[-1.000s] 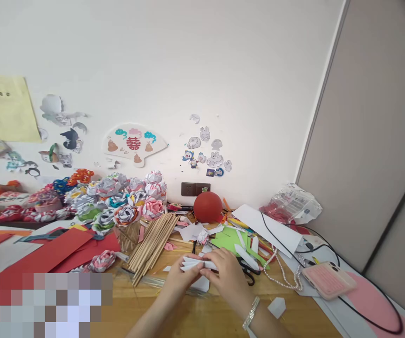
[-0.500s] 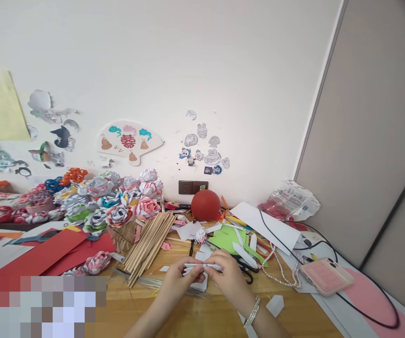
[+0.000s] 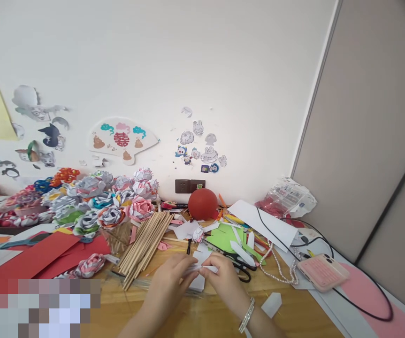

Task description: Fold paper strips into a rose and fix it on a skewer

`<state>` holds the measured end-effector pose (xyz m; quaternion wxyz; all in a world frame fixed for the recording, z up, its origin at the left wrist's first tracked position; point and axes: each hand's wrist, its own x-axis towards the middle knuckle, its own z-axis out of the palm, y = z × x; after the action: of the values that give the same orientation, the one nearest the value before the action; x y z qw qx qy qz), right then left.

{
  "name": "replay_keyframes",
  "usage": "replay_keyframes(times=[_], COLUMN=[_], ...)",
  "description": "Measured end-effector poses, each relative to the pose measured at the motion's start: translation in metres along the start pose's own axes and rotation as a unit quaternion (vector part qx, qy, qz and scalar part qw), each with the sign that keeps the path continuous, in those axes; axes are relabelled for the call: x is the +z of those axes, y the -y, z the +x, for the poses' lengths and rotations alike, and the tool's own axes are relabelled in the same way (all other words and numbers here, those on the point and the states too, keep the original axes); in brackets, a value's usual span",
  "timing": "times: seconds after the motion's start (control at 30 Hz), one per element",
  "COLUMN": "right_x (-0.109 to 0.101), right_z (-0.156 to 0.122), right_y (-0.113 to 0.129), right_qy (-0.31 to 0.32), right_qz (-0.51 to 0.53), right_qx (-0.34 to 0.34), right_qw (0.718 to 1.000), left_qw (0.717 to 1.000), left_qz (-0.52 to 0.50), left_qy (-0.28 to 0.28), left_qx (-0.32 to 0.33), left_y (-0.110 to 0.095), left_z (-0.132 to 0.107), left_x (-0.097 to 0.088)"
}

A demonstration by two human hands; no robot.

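Both hands meet above the wooden table, closed on a small folded piece of white paper (image 3: 212, 269). My left hand (image 3: 170, 278) pinches it from the left, and its back hides much of the paper. From the right, my right hand (image 3: 222, 276) grips the paper between thumb and fingers; a sparkling bracelet (image 3: 247, 315) circles that wrist. Under the hands lie flat white paper pieces (image 3: 198, 284). Just beyond my right hand rest black-handled scissors (image 3: 245, 274), partly under paper scraps.
Wooden sticks (image 3: 148, 246) lie left of the hands, near a heap of paper flowers (image 3: 93, 188) and red paper sheets (image 3: 40, 256). Behind sits a red balloon (image 3: 202, 204). Green paper (image 3: 223, 237), a pearl string (image 3: 276, 274), a black cable (image 3: 367, 307) and a pink-cased phone (image 3: 324, 272) lie rightward.
My left hand has turned so that its back covers more of the folded paper. The fingertips stay together on the paper. The view has swung slightly to the right.
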<state>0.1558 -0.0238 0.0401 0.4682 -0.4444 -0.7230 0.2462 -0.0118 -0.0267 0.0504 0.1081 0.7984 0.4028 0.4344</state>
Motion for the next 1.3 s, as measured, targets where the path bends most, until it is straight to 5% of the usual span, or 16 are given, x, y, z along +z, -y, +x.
replay_keyframes(times=[0.13, 0.33, 0.7, 0.9, 1.3], right_x=[0.003, 0.004, 0.004, 0.005, 0.011], right_z=[-0.001, -0.002, -0.007, -0.005, -0.009], right_y=[0.001, 0.0, -0.002, -0.003, -0.002], right_qy=[-0.011, -0.007, 0.043, 0.027, 0.007], right_qz=[-0.019, -0.021, -0.023, -0.02, -0.087], right_qx=[0.011, 0.006, 0.008, 0.001, -0.04], right_qw=[1.0, 1.0, 0.999, 0.999, 0.995], left_qw=[0.959, 0.895, 0.915, 0.913, 0.907], left_qz=[0.211, 0.352, 0.337, 0.349, 0.372], left_qy=[-0.023, -0.063, 0.014, 0.014, 0.133], left_qx=[0.188, 0.265, 0.221, 0.213, 0.144], left_y=[0.0, -0.001, 0.004, 0.005, -0.009], left_z=[-0.003, -0.005, -0.004, -0.006, -0.007], left_x=[0.002, 0.005, 0.009, 0.014, 0.012])
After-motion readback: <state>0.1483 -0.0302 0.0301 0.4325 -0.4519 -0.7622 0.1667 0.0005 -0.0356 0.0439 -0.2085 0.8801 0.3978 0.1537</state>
